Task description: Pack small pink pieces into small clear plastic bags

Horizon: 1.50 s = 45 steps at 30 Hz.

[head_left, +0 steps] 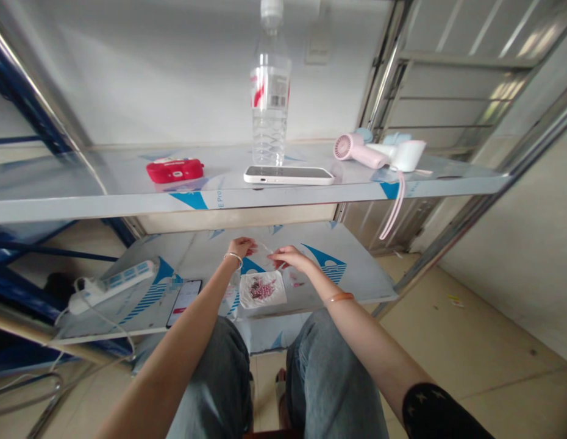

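Observation:
My left hand (242,247), with a silver bangle at its wrist, is closed in a pinch above the lower shelf. My right hand (290,257) faces it, thumb and fingers pressed together; an orange-brown bangle sits further up that forearm. A thin, clear strand (264,247) seems to run between the two sets of fingertips, though it is faint. Just below the hands lies a white tissue or cloth (277,295) bearing a heap of small dark-red and pink beads (261,288). Beside it, under my right wrist, is a small clear packet (295,280) with pinkish bits.
The lower shelf (366,277) also holds a phone (185,300) and a white power strip (114,283) with cables at left. On the upper shelf (105,204) stand a red case (175,171), a water bottle (271,91), a white-edged phone (288,176) and a pink handheld fan (360,150).

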### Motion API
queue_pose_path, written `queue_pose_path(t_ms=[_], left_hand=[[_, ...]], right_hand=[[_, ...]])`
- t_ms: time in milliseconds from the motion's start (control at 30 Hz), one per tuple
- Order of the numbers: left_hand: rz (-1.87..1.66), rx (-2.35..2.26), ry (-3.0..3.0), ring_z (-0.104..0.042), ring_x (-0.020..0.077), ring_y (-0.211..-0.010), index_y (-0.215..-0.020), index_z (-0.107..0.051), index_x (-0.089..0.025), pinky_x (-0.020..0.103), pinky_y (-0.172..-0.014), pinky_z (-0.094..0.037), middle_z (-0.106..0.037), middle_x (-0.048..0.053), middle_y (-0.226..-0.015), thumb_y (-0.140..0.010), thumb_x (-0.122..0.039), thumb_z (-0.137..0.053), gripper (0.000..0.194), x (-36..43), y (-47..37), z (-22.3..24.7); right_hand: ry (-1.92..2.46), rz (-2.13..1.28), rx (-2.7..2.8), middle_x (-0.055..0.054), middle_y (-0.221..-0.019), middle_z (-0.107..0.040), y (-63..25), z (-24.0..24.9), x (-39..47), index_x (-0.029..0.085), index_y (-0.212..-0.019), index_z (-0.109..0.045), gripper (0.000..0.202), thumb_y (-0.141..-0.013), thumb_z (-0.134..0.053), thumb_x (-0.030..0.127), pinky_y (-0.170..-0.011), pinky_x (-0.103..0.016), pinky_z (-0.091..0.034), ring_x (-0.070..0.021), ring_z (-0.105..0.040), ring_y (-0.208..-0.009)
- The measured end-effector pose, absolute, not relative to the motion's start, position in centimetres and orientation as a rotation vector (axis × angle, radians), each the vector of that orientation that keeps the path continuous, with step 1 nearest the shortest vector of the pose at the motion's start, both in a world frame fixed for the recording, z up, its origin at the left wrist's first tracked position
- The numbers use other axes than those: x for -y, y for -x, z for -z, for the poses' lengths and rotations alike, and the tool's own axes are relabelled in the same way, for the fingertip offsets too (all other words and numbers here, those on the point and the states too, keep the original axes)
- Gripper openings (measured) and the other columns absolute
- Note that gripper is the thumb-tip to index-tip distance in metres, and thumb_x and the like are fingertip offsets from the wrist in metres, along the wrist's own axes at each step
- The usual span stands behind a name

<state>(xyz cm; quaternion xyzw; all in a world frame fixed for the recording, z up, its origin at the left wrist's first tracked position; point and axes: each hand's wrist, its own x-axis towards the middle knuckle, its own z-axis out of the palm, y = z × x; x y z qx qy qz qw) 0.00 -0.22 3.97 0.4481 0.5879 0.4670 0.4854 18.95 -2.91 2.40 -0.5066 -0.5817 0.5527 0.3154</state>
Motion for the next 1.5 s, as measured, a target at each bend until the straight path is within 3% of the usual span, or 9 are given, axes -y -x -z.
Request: queue_pose_path(t_ms=[133,233,333,633,1033,1300,1500], left_hand=[[-0.935,-1.503,-1.138,-0.062,0.0128,-0.048,-0.091,-0.063,-0.013,0.024,-0.054,-0.048,-0.07,0.006,-0.067,-0.079,-0.047,-0.064,0.036,0.0,1.3,-3.3],[-0.734,-1.455,-1.246,-0.065,0.015,-0.054,-0.086,-0.065,-0.013,0.023,-0.054,-0.047,-0.072,0.008,-0.072,-0.069,-0.051,-0.073,0.043,0.1,2.1,-2.9],[-0.656,-1.371,-1.31,-0.066,0.0156,-0.06,-0.079,-0.068,-0.013,0.023,-0.056,-0.046,-0.073,0.008,-0.074,-0.056,-0.043,-0.082,0.04,0.3,2.4,-2.8],[-0.857,-1.42,-1.24,-0.068,0.0163,-0.068,-0.077,-0.071,-0.014,0.023,-0.059,-0.046,-0.074,0.01,-0.092,-0.059,-0.041,-0.081,0.034,0.2,2.1,-3.1],[-1.048,-1.324,-1.191,-0.065,0.0154,-0.056,-0.081,-0.071,-0.01,0.026,-0.056,-0.052,-0.073,0.011,-0.077,-0.061,-0.046,-0.081,0.042,0.5,1.5,-3.7],[-1.135,-1.329,-1.256,-0.069,0.0215,-0.072,-0.079,-0.07,-0.007,0.031,-0.065,-0.056,-0.072,0.014,-0.076,-0.063,-0.045,-0.079,0.042,0.1,2.4,-3.7],[-1.127,-1.576,-1.436,-0.067,0.0236,-0.096,-0.107,-0.069,-0.013,0.029,-0.082,-0.053,-0.07,0.013,-0.11,-0.057,-0.025,-0.083,0.053,-1.1,3.5,-2.4]], right_hand=[[1.411,-1.398,1.551,0.001,-0.06,-0.065,-19.0,-2.5,2.8,0.013,-0.076,-0.064,0.01,-0.081,-0.068,0.021,-0.052,-0.015,-0.04,-0.0064,-0.059,-0.052],[1.454,-1.373,1.561,0.002,-0.065,-0.066,-19.0,-2.4,2.8,0.014,-0.078,-0.064,0.008,-0.082,-0.068,0.021,-0.052,-0.015,-0.04,-0.0058,-0.058,-0.052],[1.468,-1.393,1.544,0.0,-0.071,-0.068,-18.9,-2.4,2.8,0.014,-0.081,-0.065,0.01,-0.082,-0.068,0.024,-0.052,-0.015,-0.041,-0.0065,-0.059,-0.054],[1.484,-1.466,1.642,0.001,-0.059,-0.064,-18.3,-2.3,2.6,0.012,-0.072,-0.065,0.01,-0.08,-0.07,0.017,-0.052,-0.017,-0.043,-0.0079,-0.058,-0.051],[1.376,-1.574,1.481,0.0,-0.06,-0.065,-17.5,-2.8,3.2,0.012,-0.074,-0.064,0.008,-0.081,-0.065,0.016,-0.052,-0.017,-0.045,-0.0088,-0.06,-0.052],[1.216,-1.655,1.444,0.001,-0.062,-0.063,-17.6,-3.4,2.9,0.014,-0.073,-0.059,0.011,-0.082,-0.064,0.017,-0.056,-0.017,-0.047,-0.0088,-0.061,-0.057],[1.485,-1.381,1.812,0.004,-0.052,-0.057,-17.4,-3.2,2.9,0.013,-0.065,-0.058,0.017,-0.079,-0.061,0.004,-0.047,-0.015,-0.038,-0.0071,-0.054,-0.046]])
